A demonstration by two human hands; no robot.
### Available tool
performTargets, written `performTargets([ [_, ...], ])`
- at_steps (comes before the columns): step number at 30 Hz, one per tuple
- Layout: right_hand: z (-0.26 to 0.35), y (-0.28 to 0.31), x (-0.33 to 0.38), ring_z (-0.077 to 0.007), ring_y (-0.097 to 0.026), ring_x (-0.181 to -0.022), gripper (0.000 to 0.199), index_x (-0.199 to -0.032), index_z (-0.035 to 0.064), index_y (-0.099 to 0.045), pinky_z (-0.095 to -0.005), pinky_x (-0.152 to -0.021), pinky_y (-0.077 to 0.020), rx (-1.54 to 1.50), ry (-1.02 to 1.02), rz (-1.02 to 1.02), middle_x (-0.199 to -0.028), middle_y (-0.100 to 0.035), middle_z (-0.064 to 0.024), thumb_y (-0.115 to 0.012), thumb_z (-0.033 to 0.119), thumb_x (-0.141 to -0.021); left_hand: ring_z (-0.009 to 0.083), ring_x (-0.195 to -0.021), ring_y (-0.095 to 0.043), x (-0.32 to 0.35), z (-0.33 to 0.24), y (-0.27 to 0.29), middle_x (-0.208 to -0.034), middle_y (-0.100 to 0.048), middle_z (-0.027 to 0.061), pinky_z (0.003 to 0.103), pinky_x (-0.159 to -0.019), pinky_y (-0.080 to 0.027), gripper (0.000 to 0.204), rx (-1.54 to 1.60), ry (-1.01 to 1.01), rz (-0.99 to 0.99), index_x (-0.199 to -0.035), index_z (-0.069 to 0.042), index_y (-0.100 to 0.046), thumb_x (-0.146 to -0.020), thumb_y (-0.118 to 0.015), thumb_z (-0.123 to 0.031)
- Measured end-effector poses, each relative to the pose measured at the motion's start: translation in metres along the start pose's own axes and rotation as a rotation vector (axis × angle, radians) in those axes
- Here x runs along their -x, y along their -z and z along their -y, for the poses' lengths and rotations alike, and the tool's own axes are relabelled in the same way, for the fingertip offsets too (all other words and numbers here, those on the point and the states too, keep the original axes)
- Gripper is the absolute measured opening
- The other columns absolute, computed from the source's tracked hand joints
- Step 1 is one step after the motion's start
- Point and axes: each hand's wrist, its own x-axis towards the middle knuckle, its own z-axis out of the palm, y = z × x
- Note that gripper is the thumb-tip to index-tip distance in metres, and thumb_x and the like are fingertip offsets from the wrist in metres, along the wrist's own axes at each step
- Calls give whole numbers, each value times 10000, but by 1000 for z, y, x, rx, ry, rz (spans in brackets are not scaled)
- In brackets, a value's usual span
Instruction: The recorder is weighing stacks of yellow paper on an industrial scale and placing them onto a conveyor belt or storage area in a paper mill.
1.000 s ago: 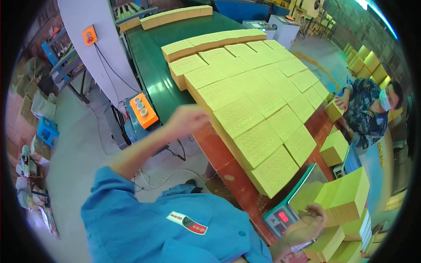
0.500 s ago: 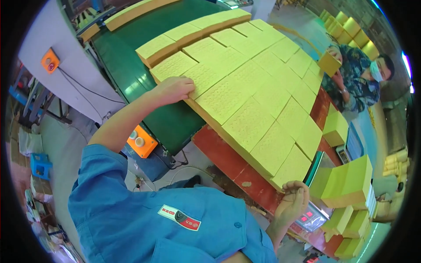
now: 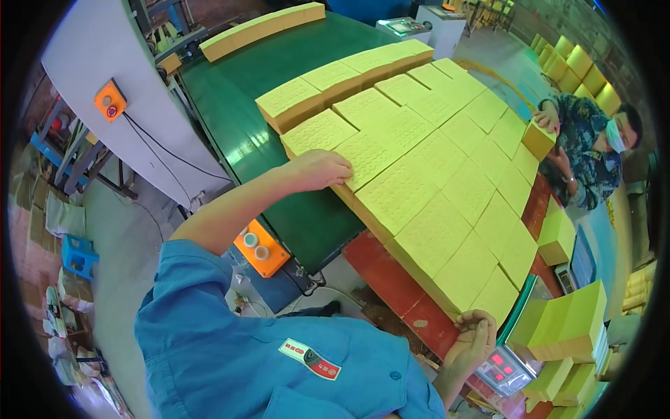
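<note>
Both hands bracket a long row of yellow embossed paper stacks (image 3: 419,202) running from the frame's centre to lower right.

My left hand (image 3: 317,170) lies flat, fingers together, against the row's near-left end; my right hand (image 3: 474,339) curls loosely open at the last stack, lower right. I judge these bundles dense and heavy yet loose-leaved, so I would press them from the ends, never pinch the top. Beneath, the green conveyor belt (image 3: 237,91); a co-worker (image 3: 590,150) sits at right.
</note>
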Motion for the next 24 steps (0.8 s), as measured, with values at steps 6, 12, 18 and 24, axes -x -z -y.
performTargets([
  [6,-5,-12,-1,-201,-602,-730,226,-962,-45,-592,-296,-662,-477,30,-23,19,-822,-634,-150,-417,97,-969,303,-1058,-604,6,5,-7,-1125,-623,109,390,-859,-520,231,-57,-16,-24,-1037,-26,-615,-825,-652,-108],
  [12,-12,-10,-1,-204,-606,-732,217,-963,-46,-597,-299,-662,-482,28,-35,22,-828,-638,-149,-435,98,-966,285,-1094,-590,3,-6,-3,-1116,-609,105,383,-860,-525,200,-37,2,-8,-1009,-13,-598,-832,-629,-100],
  [18,-15,-16,-5,-214,-616,-752,214,-985,-55,-604,-311,-687,-502,25,-56,83,-853,-643,-155,-466,108,-965,283,-1088,-593,4,6,-5,-1117,-609,104,378,-859,-528,191,-109,-18,9,-984,-20,-591,-819,-639,-104],
  [24,-16,-20,-6,-215,-616,-757,211,-988,-57,-603,-314,-698,-501,7,-79,97,-868,-647,-158,-466,102,-967,285,-1058,-616,1,11,-4,-1119,-631,115,371,-858,-532,212,-91,-93,-3,-1024,-23,-607,-815,-604,-58],
])
